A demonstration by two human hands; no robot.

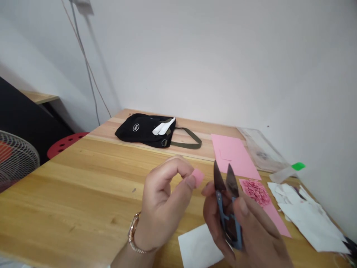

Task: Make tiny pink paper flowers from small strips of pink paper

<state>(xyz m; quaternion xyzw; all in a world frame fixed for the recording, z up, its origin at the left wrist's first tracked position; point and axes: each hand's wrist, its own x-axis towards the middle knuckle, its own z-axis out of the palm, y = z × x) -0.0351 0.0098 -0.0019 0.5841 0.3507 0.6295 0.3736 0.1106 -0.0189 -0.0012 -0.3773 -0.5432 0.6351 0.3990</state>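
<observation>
My left hand point(164, 201) pinches a small pink paper piece point(198, 177) between thumb and forefinger, held above the wooden table point(83, 186). My right hand point(245, 230) grips blue thread snips point(227, 204), blades pointing up and slightly apart, just right of the pink piece. A white paper sheet point(198, 247) lies under both hands. A gold watch sits on my left wrist.
A black bag point(146, 130) with a green strap lies at the back. A pink paper sheet point(234, 154), a heap of pink scraps point(256, 191) on a pink strip, white papers point(309, 212) and a clear plastic sleeve lie right. A fan point(13, 158) and red stool stand left.
</observation>
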